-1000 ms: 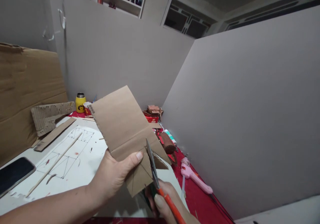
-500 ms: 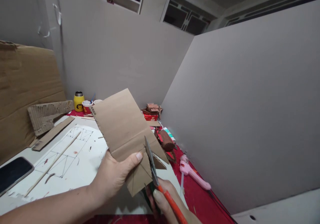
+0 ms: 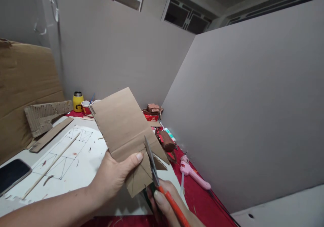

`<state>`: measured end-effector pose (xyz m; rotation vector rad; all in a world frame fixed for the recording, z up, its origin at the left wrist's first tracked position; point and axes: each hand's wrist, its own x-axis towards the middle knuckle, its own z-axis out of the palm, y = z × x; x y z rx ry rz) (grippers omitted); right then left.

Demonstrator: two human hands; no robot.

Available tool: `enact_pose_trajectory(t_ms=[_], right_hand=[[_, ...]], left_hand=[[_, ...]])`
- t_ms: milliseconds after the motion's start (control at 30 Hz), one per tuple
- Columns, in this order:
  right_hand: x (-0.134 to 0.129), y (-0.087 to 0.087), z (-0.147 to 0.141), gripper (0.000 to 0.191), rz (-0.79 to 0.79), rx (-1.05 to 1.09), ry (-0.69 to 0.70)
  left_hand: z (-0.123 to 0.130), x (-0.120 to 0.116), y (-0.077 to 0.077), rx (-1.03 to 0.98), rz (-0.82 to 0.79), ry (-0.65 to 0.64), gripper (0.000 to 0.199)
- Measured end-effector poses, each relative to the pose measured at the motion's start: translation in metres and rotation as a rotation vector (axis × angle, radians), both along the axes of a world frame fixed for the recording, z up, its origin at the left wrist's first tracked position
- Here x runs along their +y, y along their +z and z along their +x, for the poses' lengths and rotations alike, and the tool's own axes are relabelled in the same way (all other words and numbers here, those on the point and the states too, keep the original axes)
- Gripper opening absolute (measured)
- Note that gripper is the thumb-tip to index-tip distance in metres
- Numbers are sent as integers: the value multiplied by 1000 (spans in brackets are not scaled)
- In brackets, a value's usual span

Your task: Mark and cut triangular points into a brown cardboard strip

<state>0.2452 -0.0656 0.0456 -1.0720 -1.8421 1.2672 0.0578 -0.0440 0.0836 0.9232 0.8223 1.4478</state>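
A folded-creased piece of cardboard [image 3: 121,122] is held up over the table by my left hand [image 3: 113,173], its thumb pressed on the near face and the other fingers hidden behind. Pencil lines mark the cardboard's lower part. My right hand [image 3: 167,200] is closed around the orange handles of a pair of scissors [image 3: 153,163]. One blade lies over the front of the cardboard along a cut, and a flap [image 3: 159,163] hangs off to the right of it. The other blade is mostly hidden behind.
On the table lie a drawing on paper [image 3: 83,163], a wooden stick [image 3: 53,164], a phone [image 3: 15,174] and cardboard scraps [image 3: 52,134]. A yellow bottle [image 3: 78,102] and cups stand behind. At right are a pink glue gun [image 3: 193,174] and a brown cylindrical model [image 3: 167,141].
The whole view has shifted slightly, so everything sits a little further left. Both hands, the scissors and the cardboard keep nearly the same positions relative to each other.
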Motion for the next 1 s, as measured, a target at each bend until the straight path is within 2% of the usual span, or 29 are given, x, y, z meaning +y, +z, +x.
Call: enact_pose_trajectory(t_ms=[133,267,400,500,633,800,900,1000], right_hand=[[-1,-3,5,57,-7,-7,-10],[7,-17,6,58,19,-12,36],[24,-33,-1,67,111,5,105],[31,-34,0,68,199,-46,152],[28,-21,7,49,299,-223,143],[33,-17,7,26,261,-527,38],[41,-22,2,18,277,-716,-39],[44,-28,-2,14,328,-787,-65]], left_hand=[[-1,0,2,-20,-10,-18,66],[0,1,2,-42,-22,-21,70],[0,3,-1,-62,-63,-63,67],[-4,7,1,-93,-78,-77,59],[-21,17,17,-191,-75,44,41],[-47,30,38,-297,-61,149,29],[-55,34,42,-296,-65,148,29],[-55,34,40,-279,-74,117,29]])
